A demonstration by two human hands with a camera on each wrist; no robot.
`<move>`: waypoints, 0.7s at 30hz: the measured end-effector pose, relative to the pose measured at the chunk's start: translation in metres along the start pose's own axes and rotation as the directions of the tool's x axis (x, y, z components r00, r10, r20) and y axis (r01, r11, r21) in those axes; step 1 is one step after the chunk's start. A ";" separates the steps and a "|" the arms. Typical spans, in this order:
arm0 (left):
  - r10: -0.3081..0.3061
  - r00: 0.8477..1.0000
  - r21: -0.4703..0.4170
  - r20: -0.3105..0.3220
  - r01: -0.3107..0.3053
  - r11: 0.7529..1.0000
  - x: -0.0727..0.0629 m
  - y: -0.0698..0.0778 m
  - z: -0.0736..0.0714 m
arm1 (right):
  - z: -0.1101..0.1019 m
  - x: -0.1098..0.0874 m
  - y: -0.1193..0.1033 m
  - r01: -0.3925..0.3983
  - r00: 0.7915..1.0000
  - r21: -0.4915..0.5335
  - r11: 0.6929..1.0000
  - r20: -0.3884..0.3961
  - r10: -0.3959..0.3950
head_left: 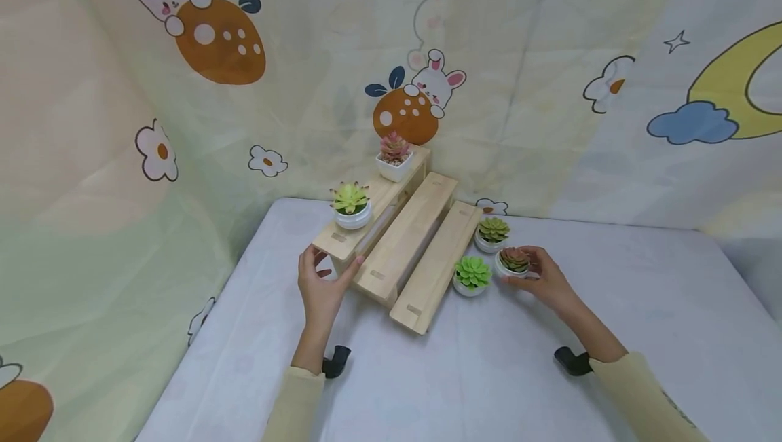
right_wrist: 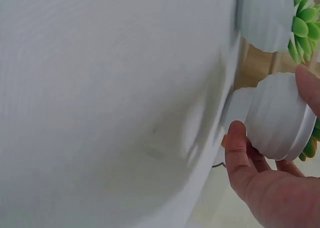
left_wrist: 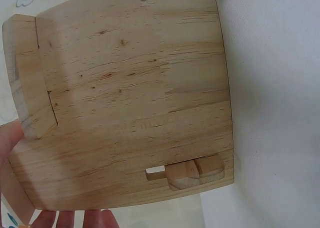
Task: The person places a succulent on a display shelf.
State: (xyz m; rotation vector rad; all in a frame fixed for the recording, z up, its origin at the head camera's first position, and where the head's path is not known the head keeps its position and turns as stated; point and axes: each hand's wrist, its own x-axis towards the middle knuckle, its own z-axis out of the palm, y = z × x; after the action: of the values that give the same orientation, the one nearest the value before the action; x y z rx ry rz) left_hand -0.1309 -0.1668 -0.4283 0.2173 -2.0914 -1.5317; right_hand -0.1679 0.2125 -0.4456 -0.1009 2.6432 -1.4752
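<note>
A three-step wooden plant stand (head_left: 403, 245) stands at an angle on the table. My left hand (head_left: 324, 292) grips the near end of its top step; in the left wrist view its fingers (left_wrist: 92, 219) wrap the edge of the wooden side panel (left_wrist: 130, 97). My right hand (head_left: 546, 282) holds a reddish-brown succulent (head_left: 515, 260) in a white pot (right_wrist: 280, 117), thumb and fingers around the pot. Beside it are a bright green potted succulent (head_left: 472, 273) and a dull green one (head_left: 493, 231). On the top step sit a yellow-green potted succulent (head_left: 351, 203) and a pink one (head_left: 394, 155).
The white-covered table (head_left: 489, 374) extends in front and to the right. A printed cloth backdrop (head_left: 330, 89) hangs close behind the stand and along the left. Black wrist mounts (head_left: 573, 362) sit under both forearms.
</note>
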 end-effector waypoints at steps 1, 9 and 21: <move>0.001 1.000 -0.001 -0.001 -0.001 1.000 0.000 0.000 0.000 | -0.001 -0.001 -0.001 0.003 1.000 0.006 1.000 -0.003 -0.003; 0.001 1.000 -0.010 -0.003 -0.001 1.000 0.001 -0.001 -0.001 | -0.007 -0.006 -0.018 0.029 0.998 0.078 0.997 -0.063 -0.024; 0.016 1.000 -0.025 0.001 -0.016 1.000 0.002 -0.002 -0.001 | 0.007 -0.006 -0.044 0.126 0.974 0.181 0.975 -0.207 -0.087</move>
State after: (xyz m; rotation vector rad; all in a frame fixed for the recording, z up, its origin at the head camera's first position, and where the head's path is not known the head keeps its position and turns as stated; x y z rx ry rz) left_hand -0.1327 -0.1696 -0.4294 0.1898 -2.0695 -1.5478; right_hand -0.1611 0.1839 -0.4114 -0.0842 2.6625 -1.8605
